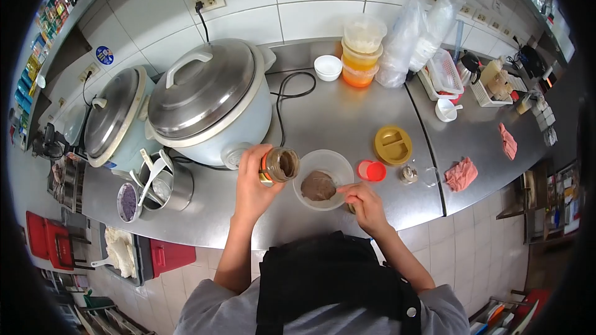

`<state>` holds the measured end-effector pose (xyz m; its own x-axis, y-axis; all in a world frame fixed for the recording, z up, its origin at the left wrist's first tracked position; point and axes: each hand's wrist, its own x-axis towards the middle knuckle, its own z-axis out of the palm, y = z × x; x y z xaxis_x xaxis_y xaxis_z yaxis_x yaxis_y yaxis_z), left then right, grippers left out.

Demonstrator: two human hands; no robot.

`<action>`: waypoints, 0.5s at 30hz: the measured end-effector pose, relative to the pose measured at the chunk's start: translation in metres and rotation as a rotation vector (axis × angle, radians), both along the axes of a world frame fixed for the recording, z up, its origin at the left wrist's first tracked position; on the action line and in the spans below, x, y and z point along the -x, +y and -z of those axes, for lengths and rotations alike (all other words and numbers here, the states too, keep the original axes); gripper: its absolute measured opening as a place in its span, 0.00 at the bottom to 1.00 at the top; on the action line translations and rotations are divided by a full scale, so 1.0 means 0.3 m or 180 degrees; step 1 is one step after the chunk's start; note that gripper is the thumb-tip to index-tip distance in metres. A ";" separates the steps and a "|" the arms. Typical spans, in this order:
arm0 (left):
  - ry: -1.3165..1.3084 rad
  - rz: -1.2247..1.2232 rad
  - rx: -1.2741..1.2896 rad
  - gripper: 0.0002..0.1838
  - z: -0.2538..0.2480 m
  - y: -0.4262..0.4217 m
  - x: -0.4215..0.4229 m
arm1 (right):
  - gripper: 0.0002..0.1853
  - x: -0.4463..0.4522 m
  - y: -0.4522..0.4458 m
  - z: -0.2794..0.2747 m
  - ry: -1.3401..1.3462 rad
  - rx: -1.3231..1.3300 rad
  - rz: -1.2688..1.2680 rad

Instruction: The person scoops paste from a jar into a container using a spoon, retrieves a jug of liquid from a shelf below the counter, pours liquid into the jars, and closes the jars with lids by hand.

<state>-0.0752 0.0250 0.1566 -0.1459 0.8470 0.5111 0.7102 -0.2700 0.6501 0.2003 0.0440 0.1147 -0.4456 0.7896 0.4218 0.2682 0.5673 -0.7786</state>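
Note:
In my left hand [253,177] is a glass jar [287,164] with an orange label, tipped so its mouth faces the bowl. Brownish residue coats the inside of the jar. A translucent plastic bowl [324,156] stands on the steel counter and holds a heap of grey-brown powder [318,185]. My right hand [365,205] is closed at the bowl's right rim, its fingertips reaching over the edge; what they pinch, if anything, is too small to make out. Right of the bowl lie a small red cup or cap [372,170] and a round mustard-yellow lid [393,145].
Two large cookers [211,96] stand at the left, beside a metal pot [177,180] of utensils and a tub of purple food [128,202]. Stacked orange containers [359,65] and plastic bags [403,49] line the wall. Pink cloths [461,174] lie at right.

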 end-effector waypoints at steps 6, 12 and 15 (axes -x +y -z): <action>0.0015 0.0039 -0.0085 0.38 0.004 -0.002 0.000 | 0.04 0.000 -0.027 -0.045 0.0453 0.0158 0.0220; -0.0063 0.0064 -0.0091 0.38 -0.004 0.005 -0.006 | 0.05 -0.006 -0.014 -0.002 0.0465 0.0473 0.0386; -0.0089 0.0039 -0.0035 0.38 0.000 0.005 -0.005 | 0.09 -0.023 -0.004 -0.017 0.1031 0.0798 0.0509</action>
